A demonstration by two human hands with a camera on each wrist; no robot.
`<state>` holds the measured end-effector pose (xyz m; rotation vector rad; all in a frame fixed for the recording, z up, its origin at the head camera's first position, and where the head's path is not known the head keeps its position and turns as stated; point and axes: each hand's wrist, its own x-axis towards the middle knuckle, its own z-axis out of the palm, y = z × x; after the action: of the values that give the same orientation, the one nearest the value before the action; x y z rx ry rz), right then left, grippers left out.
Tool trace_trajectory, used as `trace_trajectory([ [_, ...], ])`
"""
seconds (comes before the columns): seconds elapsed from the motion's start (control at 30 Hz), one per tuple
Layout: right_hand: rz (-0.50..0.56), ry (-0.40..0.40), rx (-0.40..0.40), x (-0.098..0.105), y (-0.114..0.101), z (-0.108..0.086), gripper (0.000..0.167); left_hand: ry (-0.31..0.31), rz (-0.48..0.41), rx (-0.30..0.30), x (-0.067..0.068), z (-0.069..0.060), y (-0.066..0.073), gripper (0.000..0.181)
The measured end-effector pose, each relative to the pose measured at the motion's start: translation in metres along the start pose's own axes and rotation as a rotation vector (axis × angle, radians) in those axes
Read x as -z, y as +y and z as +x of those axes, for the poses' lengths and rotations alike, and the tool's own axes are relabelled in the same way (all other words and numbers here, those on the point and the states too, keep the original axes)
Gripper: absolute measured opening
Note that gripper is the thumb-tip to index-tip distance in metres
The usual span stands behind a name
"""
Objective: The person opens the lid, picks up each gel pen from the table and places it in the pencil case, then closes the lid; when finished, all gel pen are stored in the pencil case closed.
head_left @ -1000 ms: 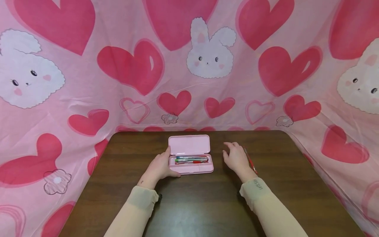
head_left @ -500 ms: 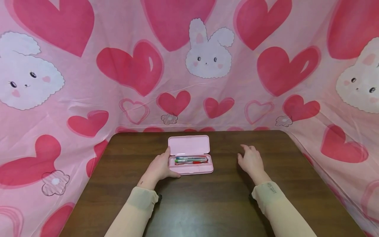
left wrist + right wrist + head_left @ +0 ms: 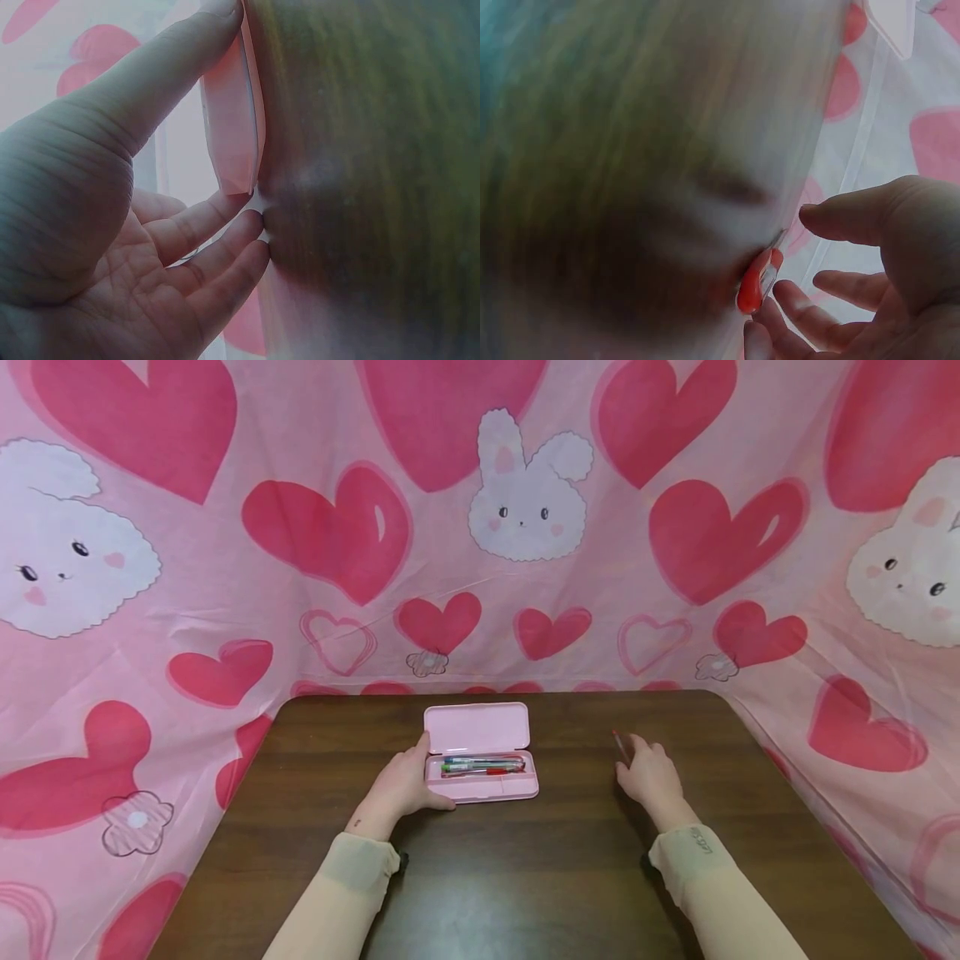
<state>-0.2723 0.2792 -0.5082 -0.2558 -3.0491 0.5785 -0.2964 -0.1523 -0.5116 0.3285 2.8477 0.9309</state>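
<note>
A pink pencil case (image 3: 482, 789) lies with its lid (image 3: 477, 728) raised, near the table's far edge in the head view. Several pens (image 3: 483, 767) rest in its long compartment. My left hand (image 3: 397, 783) holds the case at its left end, thumb at the front corner; in the left wrist view the thumb and a finger touch the case (image 3: 234, 112). To the right, my right hand (image 3: 652, 778) is at a red pen (image 3: 620, 745), partly hidden by the hand. In the right wrist view, fingertips are against or close beside the pen (image 3: 751, 291), while the thumb stays apart.
The dark wooden table (image 3: 525, 877) carries the case and the loose pen. A pink cloth (image 3: 345, 568) with hearts and rabbits hangs behind the table and along its sides.
My right hand has moved right, from left of the red pen to over it. The pen's end now shows left of the fingers. The left hand stays on the case.
</note>
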Motion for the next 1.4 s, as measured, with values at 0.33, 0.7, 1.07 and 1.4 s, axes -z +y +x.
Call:
trace_trajectory([
  [0.33,-0.001,-0.055,-0.03,0.002,0.01,-0.002,0.062,0.002,0.003,-0.006,0.002,0.0,0.001,0.133],
  [0.7,0.024,-0.039,0.008,-0.001,0.016,-0.002,0.043,0.005,0.031,-0.019,0.001,0.003,-0.001,0.141],
  [1.07,0.052,0.067,0.102,-0.003,0.007,-0.001,0.04,0.006,0.033,-0.019,0.001,0.001,-0.001,0.141],
  [1.4,0.073,0.085,0.178,-0.014,-0.025,0.004,0.037,0.006,0.009,-0.015,0.001,0.0,0.001,0.138],
])
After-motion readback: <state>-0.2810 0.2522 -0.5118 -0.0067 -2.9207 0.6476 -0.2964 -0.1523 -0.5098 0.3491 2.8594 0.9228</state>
